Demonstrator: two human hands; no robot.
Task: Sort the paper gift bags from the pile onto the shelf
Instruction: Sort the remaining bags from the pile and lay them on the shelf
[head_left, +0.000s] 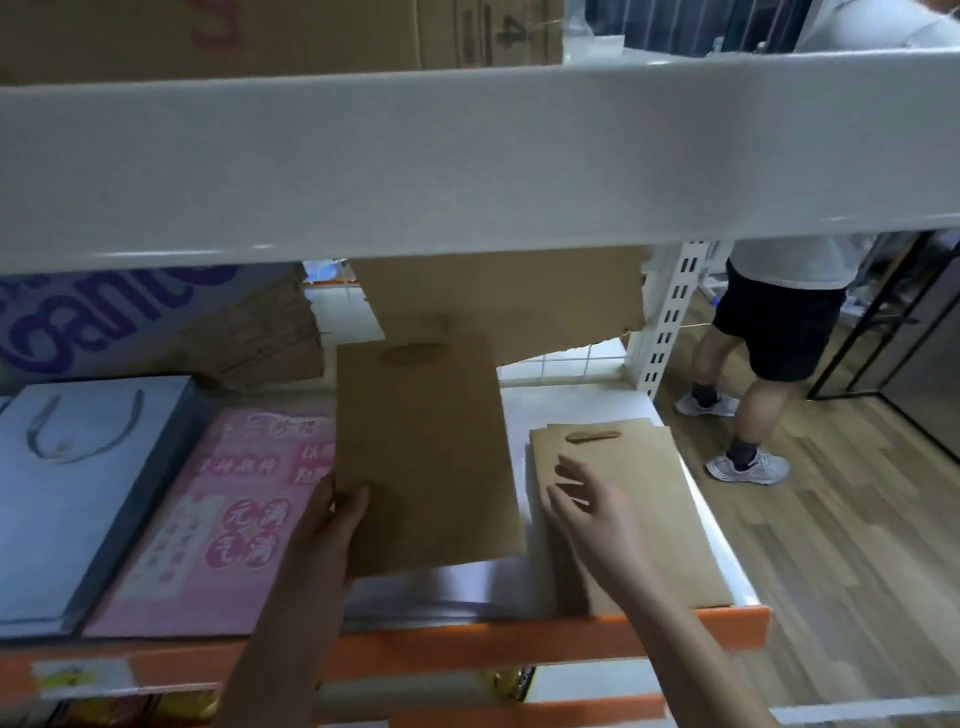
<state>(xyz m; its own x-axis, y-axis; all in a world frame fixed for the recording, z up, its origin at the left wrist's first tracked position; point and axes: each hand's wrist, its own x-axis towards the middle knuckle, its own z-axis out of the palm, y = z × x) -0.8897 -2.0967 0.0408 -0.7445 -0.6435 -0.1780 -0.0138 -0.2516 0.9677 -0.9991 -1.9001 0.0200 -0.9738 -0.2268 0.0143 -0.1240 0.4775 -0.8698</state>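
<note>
My left hand (332, 525) grips the lower left corner of a flat brown paper gift bag (426, 452), holding it above the white shelf board (582, 410). To its right lies a small stack of brown bags (654, 514) with a flat handle at the top. My right hand (592, 509) hovers over that stack with fingers spread and relaxed, holding nothing. A pink printed bag (223, 525) and a pale blue bag with cord handles (78, 483) lie flat further left on the same shelf.
A thick white shelf beam (467, 161) crosses the view above, with cardboard boxes on top. An orange front rail (467, 649) edges the shelf. Cardboard sheets (519, 301) lean at the back. A person in dark shorts (769, 332) stands on the wood floor at right.
</note>
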